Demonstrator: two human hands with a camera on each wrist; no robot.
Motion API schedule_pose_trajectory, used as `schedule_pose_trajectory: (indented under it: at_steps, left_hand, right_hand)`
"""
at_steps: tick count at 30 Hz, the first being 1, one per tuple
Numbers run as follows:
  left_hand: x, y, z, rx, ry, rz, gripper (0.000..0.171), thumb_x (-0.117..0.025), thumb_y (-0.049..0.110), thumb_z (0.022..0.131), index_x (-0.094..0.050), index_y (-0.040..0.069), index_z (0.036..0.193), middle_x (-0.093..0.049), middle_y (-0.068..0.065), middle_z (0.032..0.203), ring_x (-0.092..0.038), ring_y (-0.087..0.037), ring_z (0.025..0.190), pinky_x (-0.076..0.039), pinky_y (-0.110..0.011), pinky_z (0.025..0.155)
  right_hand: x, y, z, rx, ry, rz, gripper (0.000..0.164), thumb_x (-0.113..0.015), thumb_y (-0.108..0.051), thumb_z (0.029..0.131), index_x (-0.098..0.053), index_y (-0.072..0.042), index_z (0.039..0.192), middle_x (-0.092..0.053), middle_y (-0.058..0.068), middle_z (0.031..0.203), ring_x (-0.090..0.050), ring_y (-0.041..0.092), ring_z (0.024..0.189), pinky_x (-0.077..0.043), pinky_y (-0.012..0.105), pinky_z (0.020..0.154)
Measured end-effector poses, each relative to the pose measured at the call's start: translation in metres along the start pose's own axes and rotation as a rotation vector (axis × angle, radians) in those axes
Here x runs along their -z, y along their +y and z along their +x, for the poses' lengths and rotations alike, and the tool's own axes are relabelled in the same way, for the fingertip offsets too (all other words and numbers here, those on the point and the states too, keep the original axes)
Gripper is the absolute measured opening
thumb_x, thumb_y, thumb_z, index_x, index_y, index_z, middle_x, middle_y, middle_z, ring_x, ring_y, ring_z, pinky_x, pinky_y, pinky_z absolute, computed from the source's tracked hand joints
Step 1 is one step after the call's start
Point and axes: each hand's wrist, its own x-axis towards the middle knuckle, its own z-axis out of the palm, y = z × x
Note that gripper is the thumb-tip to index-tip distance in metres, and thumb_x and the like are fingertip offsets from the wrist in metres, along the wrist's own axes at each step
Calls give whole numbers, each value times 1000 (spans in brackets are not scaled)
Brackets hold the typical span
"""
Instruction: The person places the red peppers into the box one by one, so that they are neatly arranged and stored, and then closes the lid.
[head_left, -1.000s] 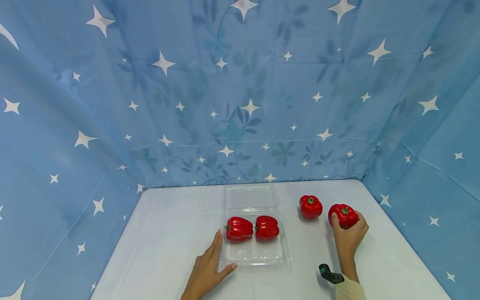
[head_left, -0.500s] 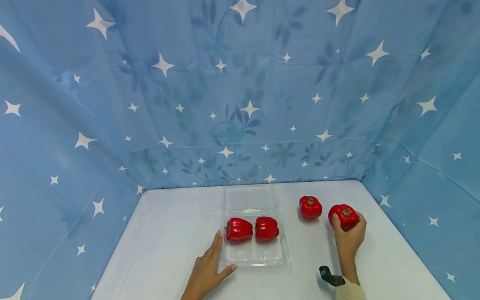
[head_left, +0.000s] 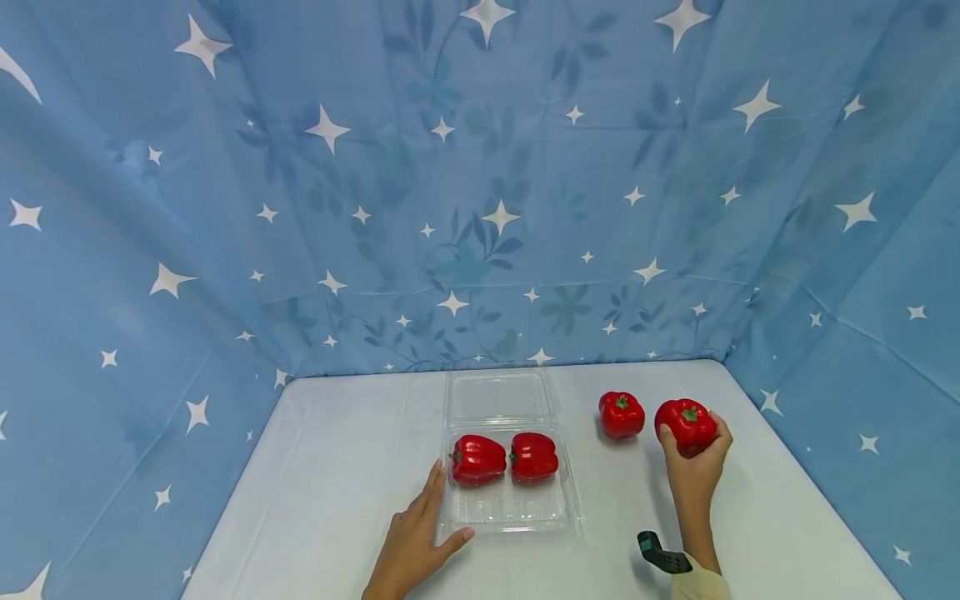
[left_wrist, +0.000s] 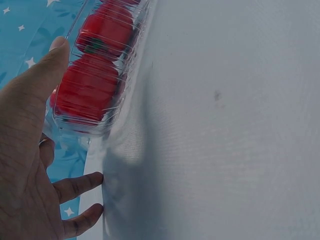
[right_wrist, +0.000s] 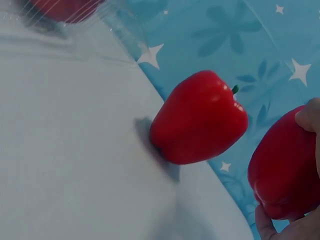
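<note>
My right hand (head_left: 697, 471) grips a red bell pepper (head_left: 685, 425) between thumb and fingers at the table's right side; the right wrist view shows this pepper (right_wrist: 285, 170) raised off the cloth. To its left stands another red bell pepper (head_left: 621, 415), stem up. A clear plastic clamshell box (head_left: 498, 507) lies with its lid folded back, two red peppers lying on their sides in its far half, the left one (head_left: 478, 460) and the right one (head_left: 534, 456). Fingers extended, my left hand (head_left: 412, 533) rests at the box's left edge.
The clear lid (head_left: 498, 394) lies flat behind the box. A white cloth covers the table (head_left: 337, 467). Blue curtains (head_left: 480, 183) with white stars hang at the back and both sides. A dark device (head_left: 663, 554) is strapped to the right wrist.
The pepper in my right hand has risen slightly off the table. My left hand, the box and the other peppers stay where they were.
</note>
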Motion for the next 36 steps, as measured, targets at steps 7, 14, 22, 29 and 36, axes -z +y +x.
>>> schedule_pose_trajectory:
  at_steps: [7, 14, 22, 29, 36]
  left_hand:
    - [1, 0, 1, 13, -24, -16, 100, -60, 68, 82, -19, 16, 157, -22, -2, 163, -49, -36, 134, -49, -65, 87]
    - [2, 0, 1, 11, -25, -17, 100, -60, 68, 82, -19, 16, 157, -21, -2, 164, -48, -37, 134, -49, -64, 87]
    - [2, 0, 0, -3, -11, -8, 100, -60, 68, 83, -20, 16, 157, -22, -3, 163, -49, -37, 134, -51, -63, 85]
    - [2, 2, 0, -5, -13, -20, 100, -60, 67, 83, -18, 16, 157, -22, -3, 163, -49, -37, 134, -50, -64, 85]
    - [2, 1, -1, -19, 11, -16, 100, -61, 67, 83, -18, 17, 158, -23, -3, 163, -50, -37, 132, -51, -62, 84]
  right_hand:
    - [-2, -21, -7, 2, -92, 22, 89, -75, -21, 87, -16, -25, 154, -33, 6, 155, -31, 26, 141, -48, 31, 103]
    - [-13, -31, -16, 117, -147, 0, 85, -78, -15, 83, -25, -12, 148, -42, 9, 149, -41, 25, 132, -39, 0, 82]
    - [-27, -38, -30, 193, -222, 16, 84, -80, -8, 79, -30, -10, 147, -42, 10, 148, -40, 16, 128, -40, 1, 84]
    - [-36, -40, -41, 199, -324, -17, 88, -82, -12, 77, -34, -16, 150, -43, 8, 149, -41, 24, 132, -46, 10, 86]
    - [-45, -46, -57, 268, -473, -62, 88, -84, -17, 75, -36, -13, 148, -48, 16, 146, -50, 36, 129, -51, 55, 94]
